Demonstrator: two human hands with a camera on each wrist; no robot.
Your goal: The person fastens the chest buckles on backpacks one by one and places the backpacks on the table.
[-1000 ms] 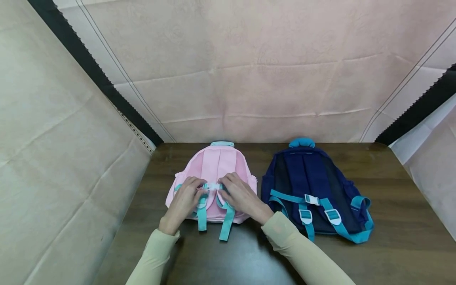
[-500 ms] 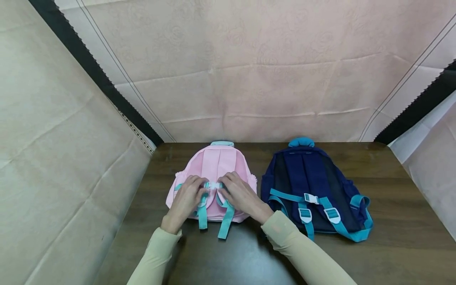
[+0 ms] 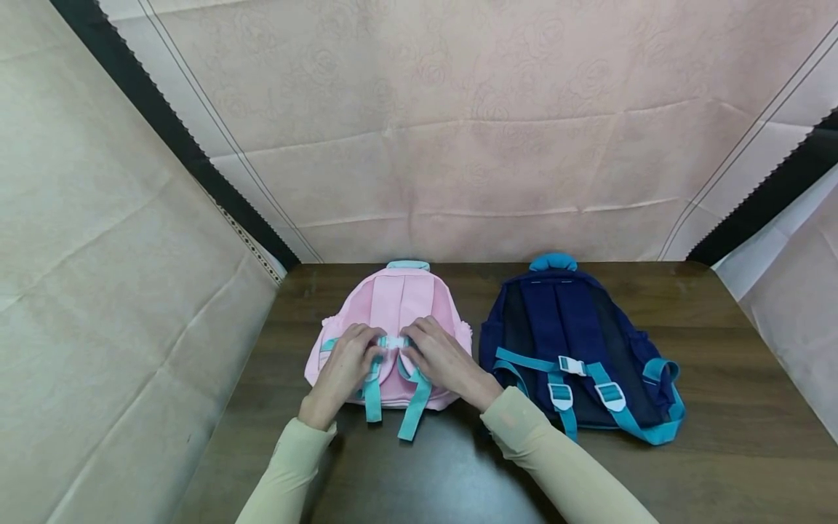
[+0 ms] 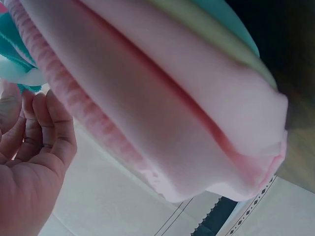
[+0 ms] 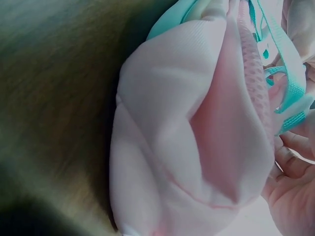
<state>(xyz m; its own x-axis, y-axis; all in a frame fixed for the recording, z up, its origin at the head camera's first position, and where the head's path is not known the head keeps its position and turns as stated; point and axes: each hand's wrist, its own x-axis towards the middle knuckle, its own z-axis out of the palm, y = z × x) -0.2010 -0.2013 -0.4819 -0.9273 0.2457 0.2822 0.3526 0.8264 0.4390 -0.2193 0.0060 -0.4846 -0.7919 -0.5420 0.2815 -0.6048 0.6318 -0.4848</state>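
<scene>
On the table a small pink backpack (image 3: pixel 397 298) lies with its straps facing up. Across its middle, a white buckle (image 3: pixel 393 342) sits on a turquoise strap, both halves together in the head view. My left hand (image 3: pixel 342 370) pinches the buckle's left end between thumb and fingers, and my right hand (image 3: pixel 445 358) pinches the right end. Fingertips partly cover the strap on both sides. Two turquoise strap ends (image 3: pixel 415 413) hang below the hands. In the left wrist view, the pink side pocket (image 4: pixel 147 93) fills much of the picture beside the curled left fingers.
A navy backpack (image 3: pixel 569 313) with turquoise straps and a white buckle (image 3: pixel 572 365) lies to the right, close to my right forearm. Both bags rest on a dark wooden table (image 3: pixel 733 364). Pale fabric walls (image 3: pixel 458 145) rise behind and at the sides.
My left hand has shifted slightly to the right, and the right-hand loose strap end has swung a little left. Both hands keep their grip at the buckle.
</scene>
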